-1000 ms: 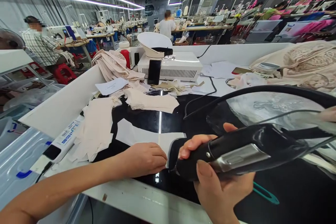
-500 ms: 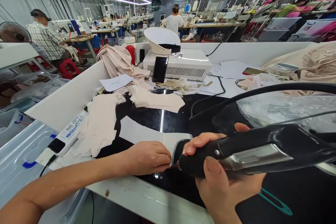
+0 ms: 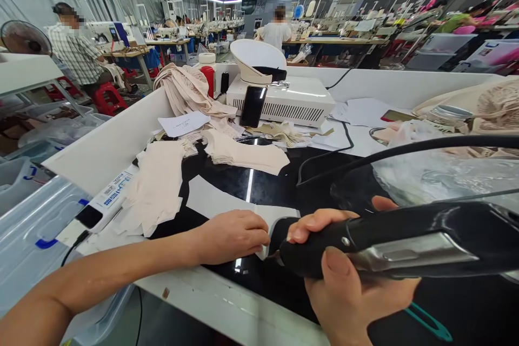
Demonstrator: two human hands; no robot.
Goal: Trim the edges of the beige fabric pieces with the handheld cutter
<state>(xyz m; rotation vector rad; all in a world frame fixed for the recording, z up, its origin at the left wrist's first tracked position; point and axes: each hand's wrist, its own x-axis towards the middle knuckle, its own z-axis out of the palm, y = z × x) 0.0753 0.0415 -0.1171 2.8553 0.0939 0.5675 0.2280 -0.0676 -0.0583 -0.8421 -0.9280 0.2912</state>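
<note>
In the head view my right hand [image 3: 352,292] is wrapped round a black corded handheld tool [image 3: 421,227] with a silver lever. Its narrow metal tip points left, close to the near end of a white curved sheet [image 3: 217,194]. My left hand [image 3: 239,235] has its fingers pressed together on that near end, just left of the tip. What lies under the fingertips is hidden. A dark curved piece [image 3: 279,230] sits between the sheet and the tool. The sheet lies on the glossy black tabletop [image 3: 203,257].
Stacks of beige cut fabric [image 3: 158,184] lie to the left and farther back. A phone [image 3: 253,107] leans against a white vented box [image 3: 284,100]. Clear plastic bags [image 3: 438,173] are at right under the tool's cable [image 3: 405,154]. A teal loop-shaped item [image 3: 432,324] lies near the front.
The view has shifted slightly. My left hand and the tool tip have stayed close together at the sheet's near end, the hand now a little higher relative to the tip.
</note>
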